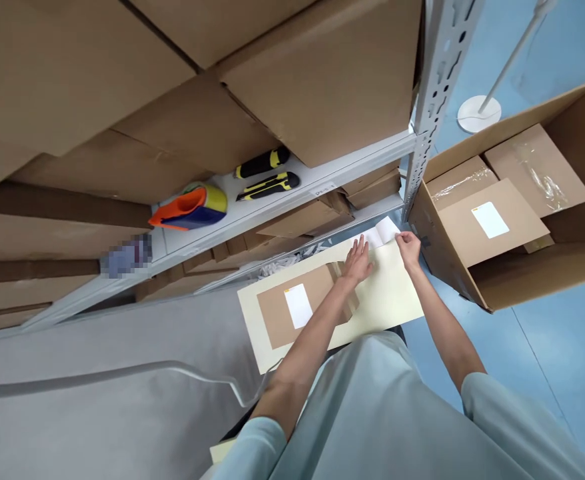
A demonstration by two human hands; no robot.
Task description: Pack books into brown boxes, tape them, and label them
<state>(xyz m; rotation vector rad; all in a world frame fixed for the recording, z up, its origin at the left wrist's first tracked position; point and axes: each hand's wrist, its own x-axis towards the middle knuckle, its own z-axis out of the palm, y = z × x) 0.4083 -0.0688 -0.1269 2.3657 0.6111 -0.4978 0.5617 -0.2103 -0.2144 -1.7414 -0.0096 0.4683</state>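
Note:
A pale yellow board (387, 287) lies low in front of my body. On its far right corner is a strip of white paper (373, 236), folded or creased near its right end, which looks like label paper. My left hand (357, 261) rests with its fingers stretched out over the left part of this strip. Thumb and fingers of my right hand (409, 248) pinch the strip's right end. Left of my left hand, a flat cardboard box (272, 313) with a white label (298, 305) lies on the board, partly covered by my left forearm.
Beyond the board, a metal shelf (252, 212) holds cardboard boxes (322, 80), two yellow-black utility knives (268, 186) and a tape dispenser (192, 207). To the right, a large open carton (452, 260) contains several boxes. A lamp base (478, 115) stands behind it.

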